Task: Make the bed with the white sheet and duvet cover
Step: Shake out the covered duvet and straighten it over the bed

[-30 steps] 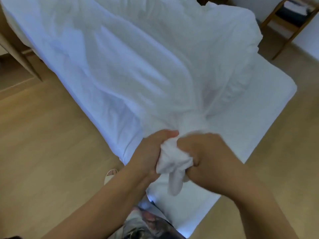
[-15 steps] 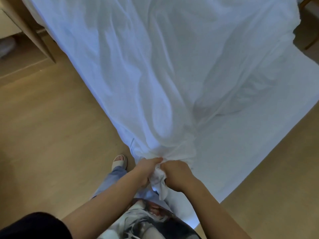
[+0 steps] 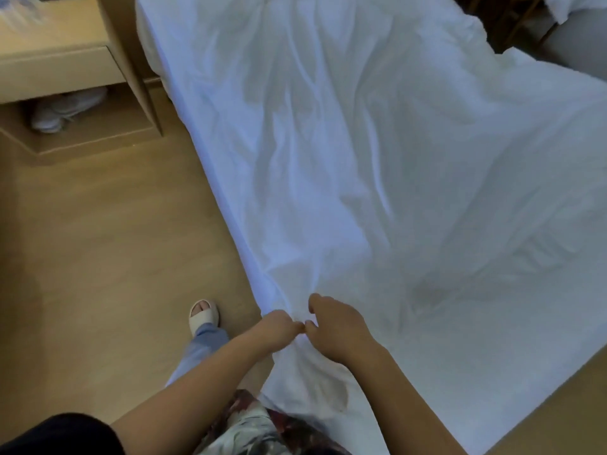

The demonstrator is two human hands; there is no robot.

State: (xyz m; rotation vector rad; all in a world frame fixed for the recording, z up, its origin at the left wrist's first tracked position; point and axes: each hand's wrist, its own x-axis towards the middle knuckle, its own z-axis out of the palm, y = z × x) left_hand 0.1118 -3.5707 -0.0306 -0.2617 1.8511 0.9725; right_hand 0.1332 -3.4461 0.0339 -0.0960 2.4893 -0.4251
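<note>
Cover (image 3: 345, 159) lies wrinkled from 12 o'clock down to its near corner at 6 o'clock; sheet (image 3: 509, 339) shows bare at 4 o'clock. Left hand (image 3: 279, 326) is fisted, gripping that corner. Right hand (image 3: 338, 326) rests just beside it, fingers curled onto the cloth; whether they pinch it I cannot tell. Slipper (image 3: 203, 315) stands at 7 o'clock.

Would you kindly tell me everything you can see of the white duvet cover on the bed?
The duvet cover is white, thin, wrinkled cloth, spread lengthwise over the white sheet with long creases. Its left edge drapes down toward the wooden floor; on the right the sheet lies uncovered. Its near corner is gathered into folds at the left hand, which grips it; the right hand rests beside with curled fingers, its grip unclear.
</note>
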